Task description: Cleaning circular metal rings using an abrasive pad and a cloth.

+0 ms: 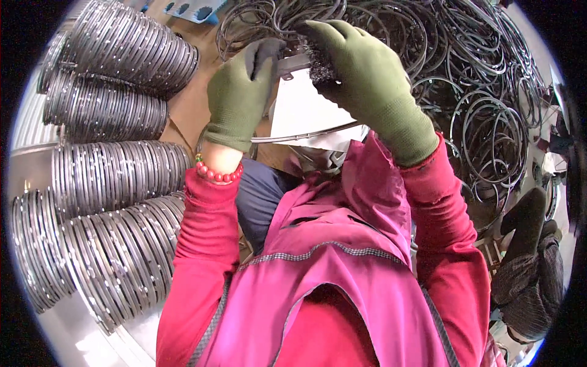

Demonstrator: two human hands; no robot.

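Both my hands wear olive-green gloves with dark palms. My left hand (242, 92) is closed with its thumb and fingers pinched on the end of a short grey metal strip (295, 65). Curled around a dark, glittering wad that looks like steel wool (324, 68) is my right hand (367, 76), at the strip's other end. Below the hands runs a thin curved metal band (312, 135); whether it joins the strip is hidden. A white sheet (306, 107) lies beneath them.
On the left stand several long stacks of metal rings (122, 174). A big tangled heap of loose dark rings (483, 122) fills the right and far side. A blue crate (194, 10) shows at the far left. Dark-clothed limbs of another person (529, 269) appear at the right.
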